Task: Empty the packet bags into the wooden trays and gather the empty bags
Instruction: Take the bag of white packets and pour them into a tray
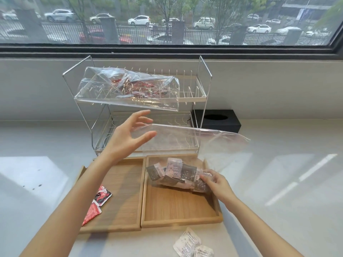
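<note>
Two wooden trays lie side by side on the counter. The left tray (122, 191) holds red packets (98, 203) near its left edge. In the right tray (178, 206) my right hand (215, 184) grips the closed end of a clear bag (185, 138) holding pink and dark packets (176, 173). The bag's open end stretches up and to the right. My left hand (130, 138) hovers open beside that end, fingers spread, touching or nearly touching the film. A second clear bag (130, 89) with red packets rests on the rack's top shelf.
A white two-tier wire rack (202, 93) stands behind the trays. A black box (219, 119) sits to its right by the wall. Two pale packets (193, 243) lie on the counter in front of the right tray.
</note>
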